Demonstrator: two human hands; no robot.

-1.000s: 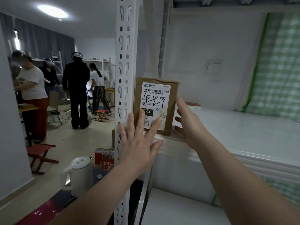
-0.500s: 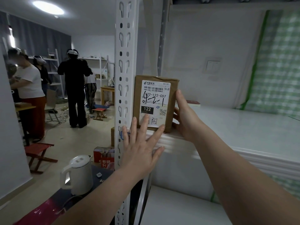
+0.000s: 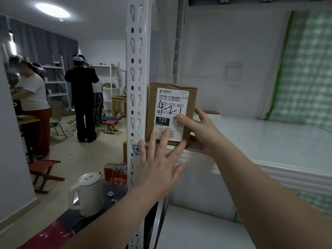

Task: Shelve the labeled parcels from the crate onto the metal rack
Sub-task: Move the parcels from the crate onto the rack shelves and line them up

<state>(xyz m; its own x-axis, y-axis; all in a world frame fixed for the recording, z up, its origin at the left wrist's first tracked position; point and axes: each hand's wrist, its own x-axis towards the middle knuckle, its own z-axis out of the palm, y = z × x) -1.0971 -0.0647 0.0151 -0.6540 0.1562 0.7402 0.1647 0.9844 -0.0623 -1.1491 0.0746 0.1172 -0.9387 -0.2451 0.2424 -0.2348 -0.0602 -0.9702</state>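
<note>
As right grip [image 3: 201, 133] pinches parcel [image 3: 170, 105], left grip [image 3: 159, 169] flat

One parcel [image 3: 168, 105], two hands [image 3: 158, 166] [image 3: 202, 134], one kettle [image 3: 88, 194]

The left hand [image 3: 158, 169] is covering handwriting at 6 o'clock on the parcel's [image 3: 151, 112] label [image 3: 170, 97]; the right hand's [image 3: 203, 135] thumb is hiding its QR code at 4 o'clock.
</note>
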